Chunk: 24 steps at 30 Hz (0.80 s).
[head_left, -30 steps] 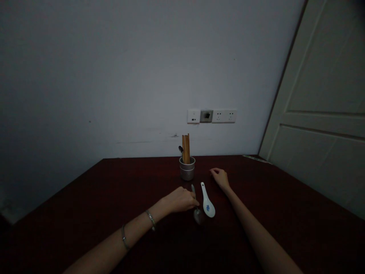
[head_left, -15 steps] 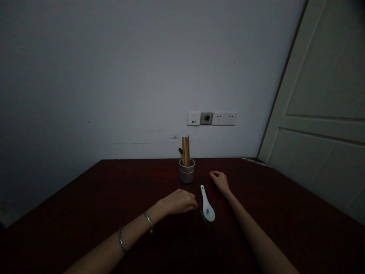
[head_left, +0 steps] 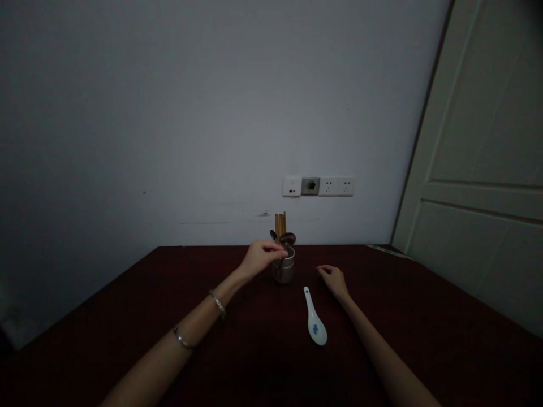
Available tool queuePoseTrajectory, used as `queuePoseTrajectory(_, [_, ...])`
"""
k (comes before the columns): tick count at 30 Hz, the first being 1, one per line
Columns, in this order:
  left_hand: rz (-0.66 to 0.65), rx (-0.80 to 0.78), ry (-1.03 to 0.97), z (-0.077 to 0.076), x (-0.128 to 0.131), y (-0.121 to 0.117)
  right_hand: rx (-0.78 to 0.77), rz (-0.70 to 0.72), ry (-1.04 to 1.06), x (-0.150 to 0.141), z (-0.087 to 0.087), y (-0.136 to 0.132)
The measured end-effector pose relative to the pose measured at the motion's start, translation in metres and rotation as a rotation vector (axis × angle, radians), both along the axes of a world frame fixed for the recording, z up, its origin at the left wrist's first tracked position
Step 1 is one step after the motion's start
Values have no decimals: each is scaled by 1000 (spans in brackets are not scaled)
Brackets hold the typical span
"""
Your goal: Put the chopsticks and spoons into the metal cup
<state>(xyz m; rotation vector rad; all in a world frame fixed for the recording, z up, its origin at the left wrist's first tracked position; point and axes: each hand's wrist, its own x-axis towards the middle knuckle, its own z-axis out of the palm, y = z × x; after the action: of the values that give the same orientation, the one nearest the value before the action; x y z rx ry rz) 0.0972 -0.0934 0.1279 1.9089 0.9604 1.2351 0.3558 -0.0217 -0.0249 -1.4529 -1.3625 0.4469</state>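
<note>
My left hand (head_left: 263,257) is closed in a pinch on a dark spoon (head_left: 288,238), its bowl pointing up and to the right. This spoon is at the front of the grey metal cup (head_left: 283,275), its handle partly hidden by my fingers. Several wooden chopsticks (head_left: 280,221) and another dark spoon (head_left: 272,233) stand upright in the cup. A white ceramic soup spoon (head_left: 316,328) with a blue mark lies on the table between my forearms. My right hand (head_left: 334,281) rests on the table right of the cup, fingers curled together, with nothing visible in them.
The dark red table (head_left: 212,350) reaches back to a pale wall (head_left: 212,113). Sockets (head_left: 336,186) sit on the wall behind the cup. A white panelled door (head_left: 475,169) stands on the right. A flat strip (head_left: 388,251) lies along the table's back right edge.
My left hand has moved up and away from beside the white soup spoon to the cup, carrying the dark spoon. My right hand stays resting in place. The view has tilted slightly.
</note>
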Motion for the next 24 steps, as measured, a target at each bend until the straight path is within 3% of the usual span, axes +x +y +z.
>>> queuePoseTrajectory(5, [128, -109, -210, 36, -9, 25, 11, 0, 49, 0, -2, 3])
queuePoseTrajectory(8, [128, -104, -239, 41, -10, 35, 23, 36, 161, 2, -5, 6])
queuePoseTrajectory(12, [102, -123, -242, 37, -6, 40, 51, 73, 310, 0, 1, 7])
queuePoseTrajectory(15, [97, -142, -227, 31, -2, 43, 98, 82, 368, -12, 27, 4])
queuePoseTrajectory(18, [94, -158, -202, 26, 1, 45, 105, 156, 421, -34, 71, -3])
queuePoseTrajectory(21, [65, -161, -191, 25, 4, 44, 89, 279, 449, -57, 116, -14])
queuePoseTrajectory(24, [33, -175, -220, 26, 5, 38, 58, 424, 433, -74, 146, -23])
